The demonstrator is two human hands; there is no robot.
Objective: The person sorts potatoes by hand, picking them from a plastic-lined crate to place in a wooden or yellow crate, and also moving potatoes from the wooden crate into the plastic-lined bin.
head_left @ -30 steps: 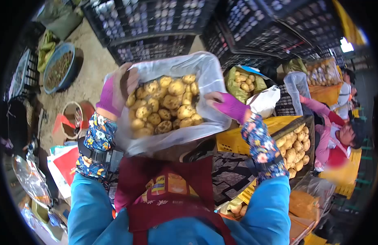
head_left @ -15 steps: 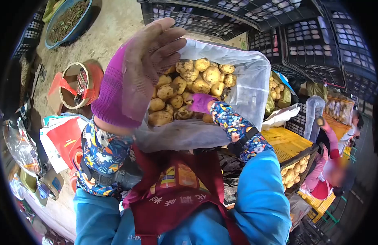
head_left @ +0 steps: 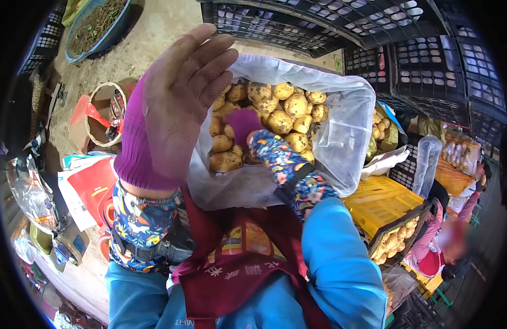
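Several dirt-specked yellow potatoes [head_left: 281,122] lie in a crate lined with white translucent film [head_left: 341,140]. My left hand [head_left: 185,90], in a purple glove with a dirty palm, is raised above the crate's left side with its fingers stretched out and nothing in it. My right hand [head_left: 243,125], also in a purple glove, is down among the potatoes near the left of the pile. Its fingertips are hidden, so whether it grips a potato does not show.
Black crates [head_left: 423,66] are stacked at the upper right. A yellow crate [head_left: 382,203] stands by potatoes at the right, with a co-worker [head_left: 431,255] beyond. At left are a round bin [head_left: 106,115], a blue basin [head_left: 97,27] and a red bag [head_left: 94,189].
My right hand has moved left and slightly up within the potatoes. My left hand has shifted slightly left, still spread. The co-worker's raised arm has come down.
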